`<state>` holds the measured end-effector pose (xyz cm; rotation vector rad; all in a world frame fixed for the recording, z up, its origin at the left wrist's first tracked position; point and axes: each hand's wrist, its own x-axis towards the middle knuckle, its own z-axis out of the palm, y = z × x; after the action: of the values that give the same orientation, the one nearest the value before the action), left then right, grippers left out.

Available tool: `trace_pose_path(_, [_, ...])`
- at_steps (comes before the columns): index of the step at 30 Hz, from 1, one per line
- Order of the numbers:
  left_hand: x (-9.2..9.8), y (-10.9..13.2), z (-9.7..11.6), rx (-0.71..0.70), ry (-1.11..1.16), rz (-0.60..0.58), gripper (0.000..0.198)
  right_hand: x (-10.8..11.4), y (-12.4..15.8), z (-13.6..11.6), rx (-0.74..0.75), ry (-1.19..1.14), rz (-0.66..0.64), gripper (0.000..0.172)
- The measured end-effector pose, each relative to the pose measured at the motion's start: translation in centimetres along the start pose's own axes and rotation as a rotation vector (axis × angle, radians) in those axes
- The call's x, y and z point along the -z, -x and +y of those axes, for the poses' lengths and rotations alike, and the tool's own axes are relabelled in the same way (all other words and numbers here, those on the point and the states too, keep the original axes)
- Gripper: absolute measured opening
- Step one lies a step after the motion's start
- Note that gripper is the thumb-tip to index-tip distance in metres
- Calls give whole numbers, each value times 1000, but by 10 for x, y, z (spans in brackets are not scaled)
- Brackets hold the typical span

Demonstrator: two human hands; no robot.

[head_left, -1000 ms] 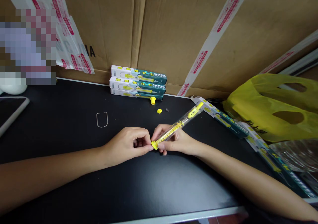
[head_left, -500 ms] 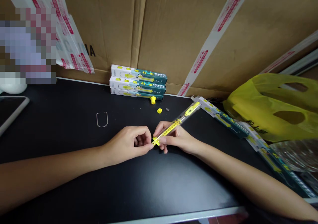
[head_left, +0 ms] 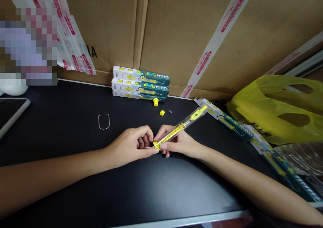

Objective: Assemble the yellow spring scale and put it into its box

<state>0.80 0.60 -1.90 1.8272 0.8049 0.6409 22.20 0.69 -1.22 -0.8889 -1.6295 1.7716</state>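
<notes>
A spring scale [head_left: 174, 131], a clear tube with a yellow graduated inner part, slants up to the right between my hands. My right hand [head_left: 180, 142] grips its lower half between thumb and fingers. Closed in a pinch at the tube's lower end, my left hand [head_left: 135, 143] has its thumb tip against the yellow end piece [head_left: 156, 145]. A thin metal wire [head_left: 146, 148] shows along the left thumb; its far end is hidden by the fingers. Beyond the hands lie a small yellow cap [head_left: 162, 112], a larger yellow cap [head_left: 155, 102] and a small spring [head_left: 170, 111].
A bent wire loop [head_left: 104, 122] lies left on the black table [head_left: 161, 194]. Stacked spring scale boxes [head_left: 140, 84] stand against the cardboard [head_left: 171, 36]. More boxes [head_left: 227, 118] and a yellow plastic bag [head_left: 275, 110] are at right. A phone-like device [head_left: 12, 111] rests far left.
The spring scale has shifted slightly up and right, and its yellow end piece has turned. The thin wire by my left thumb has come into view. Items on the table have stayed put.
</notes>
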Motion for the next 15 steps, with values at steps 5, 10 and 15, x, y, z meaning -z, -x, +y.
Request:
trace_pose_path(5, [0,0,-1,6,6,-3,25,-1,1,0,6,16,1,28])
trace_pose_path(10, [-1,0,1,-6,-25,0,19,-1,1,1,27,22,-4,26])
trace_pose_path(15, [-2,0,3,-4,-49,8,16,-1,0,2,33,8,-3,26])
